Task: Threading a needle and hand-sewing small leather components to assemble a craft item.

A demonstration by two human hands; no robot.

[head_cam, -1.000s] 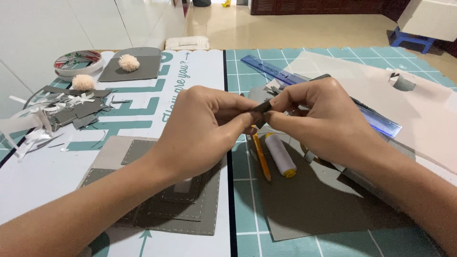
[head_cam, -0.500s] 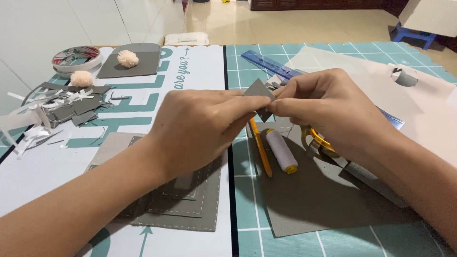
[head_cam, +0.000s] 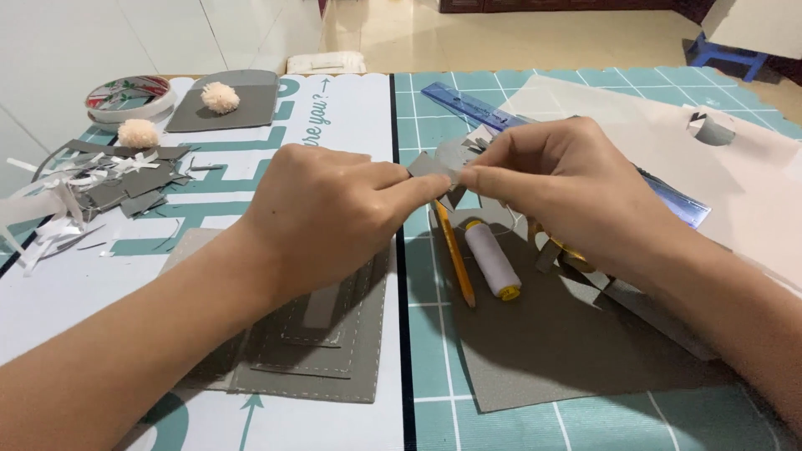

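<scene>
Grey felt scrap (head_cam: pixel 436 164) raised since a second ago; left hand (head_cam: pixel 330 209) and right hand (head_cam: pixel 568 188) both pinching it above pencil (head_cam: pixel 455 255) and thread spool (head_cam: pixel 491 259).

Home craft corner, set up low on a tiled floor (head_cam: pixel 501 33). Green cutting mat (head_cam: pixel 535 426) across the lower right, felt scraps (head_cam: pixel 109 188) at the left edge, tape roll (head_cam: pixel 129 96) and pompoms (head_cam: pixel 220 97) upper left, thread spool (head_cam: pixel 491 259) and pencil (head_cam: pixel 455 255) at centre.
</scene>
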